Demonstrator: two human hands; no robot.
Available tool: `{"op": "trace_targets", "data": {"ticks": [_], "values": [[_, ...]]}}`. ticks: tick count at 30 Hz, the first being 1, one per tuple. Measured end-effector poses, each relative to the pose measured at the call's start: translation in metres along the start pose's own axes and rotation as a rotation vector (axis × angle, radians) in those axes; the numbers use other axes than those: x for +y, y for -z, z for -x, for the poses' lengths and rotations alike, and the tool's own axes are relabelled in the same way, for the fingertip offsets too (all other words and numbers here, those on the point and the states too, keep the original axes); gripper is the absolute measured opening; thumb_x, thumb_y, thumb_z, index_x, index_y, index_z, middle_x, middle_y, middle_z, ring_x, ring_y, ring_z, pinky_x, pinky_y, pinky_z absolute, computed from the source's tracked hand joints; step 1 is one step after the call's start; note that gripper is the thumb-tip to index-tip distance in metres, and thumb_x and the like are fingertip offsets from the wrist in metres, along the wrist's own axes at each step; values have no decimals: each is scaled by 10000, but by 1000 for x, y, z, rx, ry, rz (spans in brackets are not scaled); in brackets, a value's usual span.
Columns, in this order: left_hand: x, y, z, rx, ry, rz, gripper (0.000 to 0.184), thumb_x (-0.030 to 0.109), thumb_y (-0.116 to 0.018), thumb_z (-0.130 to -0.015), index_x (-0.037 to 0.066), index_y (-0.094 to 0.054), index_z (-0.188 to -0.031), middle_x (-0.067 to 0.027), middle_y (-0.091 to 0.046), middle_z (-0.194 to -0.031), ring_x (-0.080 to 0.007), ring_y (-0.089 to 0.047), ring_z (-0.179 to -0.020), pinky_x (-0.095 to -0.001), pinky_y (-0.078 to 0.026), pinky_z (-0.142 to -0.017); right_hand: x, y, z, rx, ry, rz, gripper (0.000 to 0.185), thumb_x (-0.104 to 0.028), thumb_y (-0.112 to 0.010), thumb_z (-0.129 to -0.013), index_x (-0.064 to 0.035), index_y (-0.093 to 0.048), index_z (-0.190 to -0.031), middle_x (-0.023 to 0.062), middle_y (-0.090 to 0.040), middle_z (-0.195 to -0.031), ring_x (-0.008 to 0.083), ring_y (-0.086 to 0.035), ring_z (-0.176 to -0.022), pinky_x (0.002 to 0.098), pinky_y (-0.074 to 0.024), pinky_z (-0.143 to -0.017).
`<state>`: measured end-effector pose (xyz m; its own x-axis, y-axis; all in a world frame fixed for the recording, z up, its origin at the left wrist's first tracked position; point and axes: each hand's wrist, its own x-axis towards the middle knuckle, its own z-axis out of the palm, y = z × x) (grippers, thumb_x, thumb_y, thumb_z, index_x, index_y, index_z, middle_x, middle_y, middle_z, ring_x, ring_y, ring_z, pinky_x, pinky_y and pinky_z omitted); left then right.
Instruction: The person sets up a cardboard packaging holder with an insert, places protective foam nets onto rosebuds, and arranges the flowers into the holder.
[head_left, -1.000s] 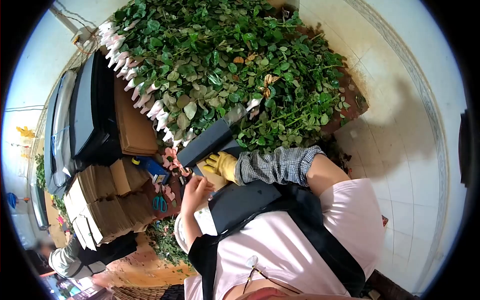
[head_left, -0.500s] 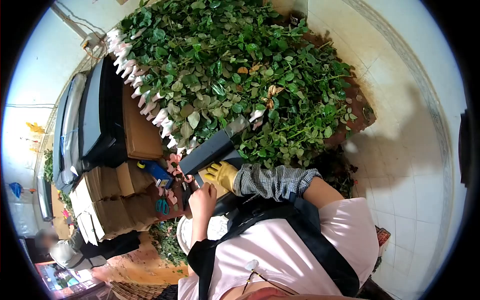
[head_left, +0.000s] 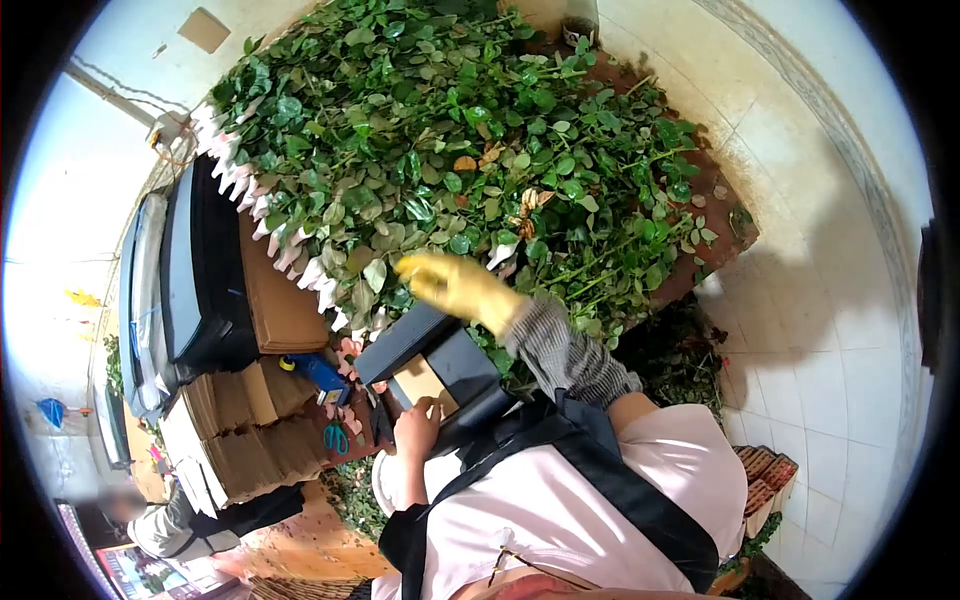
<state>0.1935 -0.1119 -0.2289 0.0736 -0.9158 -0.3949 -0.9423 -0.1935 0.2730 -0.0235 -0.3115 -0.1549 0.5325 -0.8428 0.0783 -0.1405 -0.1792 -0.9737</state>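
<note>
My bare left hand [head_left: 417,430] is at the near left edge of a tan cardboard sheet [head_left: 424,384], its fingers bent over that edge. The sheet lies inside a dark trough-shaped holder [head_left: 462,362] with raised sides. My right hand [head_left: 460,288], in a yellow glove, is raised above the holder's far end, beside the pile of leafy rose stems [head_left: 430,170]. Its fingers reach out to the left, apart, and nothing shows in them. A pale pink rose head [head_left: 502,258] in a white sleeve lies just beyond the glove.
Sleeved rose heads [head_left: 285,255] line the pile's left side. Left of the holder are teal scissors [head_left: 335,437], a blue tape dispenser [head_left: 318,375] and stacked folded cardboard [head_left: 240,425]. Black boxes [head_left: 205,290] stand behind. Another person [head_left: 180,525] is at lower left.
My right gloved hand has lifted off the cardboard and moved up and away to the rose pile. My left hand has lowered slightly onto the cardboard's near edge.
</note>
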Motion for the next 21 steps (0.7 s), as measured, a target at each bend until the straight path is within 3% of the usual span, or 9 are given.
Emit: {"op": "trace_targets", "data": {"ticks": [2, 4, 5, 6, 9, 12, 14, 17, 21], "values": [[4, 3, 0, -7, -3, 10, 290, 313, -572, -947, 99, -694, -1100, -146, -730, -999, -340, -708, -858, -424, -561, -768, 4, 28, -23, 75, -379, 627, 436, -301, -590, -948, -4, -550, -1264, 198, -648, -1159, 304, -648, -1021, 389, -547, -844], [5, 0, 2, 52, 13, 51, 302, 329, -593, -925, 103, -657, -1115, -176, -720, -947, -377, -695, -830, -459, -556, -748, 78, 12, -57, 87, -462, 617, 538, -356, -583, -934, 23, -503, -1306, 232, -628, -1168, 339, -621, -1043, 418, -520, -861], [4, 0, 3, 47, 13, 60, 308, 315, -600, -920, 102, -646, -1138, -170, -722, -962, -373, -697, -836, -454, -557, -755, 107, -5, -70, 327, -363, 480, 578, -364, -579, -935, 31, -468, -1341, 226, -603, -1226, 347, -593, -1113, 417, -478, -962], [4, -1, 4, 42, 16, 73, 318, 302, -607, -916, 101, -635, -1161, -163, -724, -977, -370, -699, -842, -449, -558, -762, 97, -10, -82, 417, -501, 242, 568, -349, -577, -940, 16, -461, -1360, 231, -567, -1279, 364, -554, -1180, 407, -431, -1032], [5, -2, 6, 46, 15, 123, 322, 277, -601, -914, 99, -627, -1181, -169, -723, -974, -373, -698, -836, -455, -555, -764, 83, -35, -93, 645, -370, 83, 541, -326, -605, -929, -31, -472, -1362, 219, -544, -1329, 375, -529, -1212, 419, -432, -1032], [8, -1, 9, -59, 84, 247, 315, 222, -592, -917, 71, -620, -1191, -210, -706, -1039, -368, -704, -868, -447, -553, -782, 94, -46, -115, 597, -399, 135, 565, -315, -647, -901, -54, -477, -1372, 204, -527, -1353, 368, -509, -1241, 412, -424, -1046], [6, -4, 11, 38, 50, 241, 317, 200, -588, -924, 52, -617, -1203, -209, -703, -1058, -366, -704, -897, -439, -553, -799, 95, -35, -123, 359, -599, 221, 622, -335, -653, -899, -63, -431, -1412, 215, -504, -1379, 358, -483, -1276, 407, -414, -1055], [8, -2, 9, -11, 117, 294, 307, 188, -578, -936, 47, -624, -1205, -203, -699, -1080, -361, -683, -996, -428, -544, -843, 116, -42, -117, 407, -497, 254, 674, -426, -627, -907, -71, -400, -1432, 210, -534, -1342, 367, -544, -1198, 413, -441, -1024], [13, -1, 13, 42, 124, 312, 276, 189, -561, -947, 54, -649, -1170, -188, -705, -1065, -360, -685, -983, -424, -544, -834, 71, 43, -35, 85, -368, -230, 561, -301, -603, -957, -94, -417, -1444, 169, -546, -1340, 257, -572, -1175, 382, -471, -1024]]}}
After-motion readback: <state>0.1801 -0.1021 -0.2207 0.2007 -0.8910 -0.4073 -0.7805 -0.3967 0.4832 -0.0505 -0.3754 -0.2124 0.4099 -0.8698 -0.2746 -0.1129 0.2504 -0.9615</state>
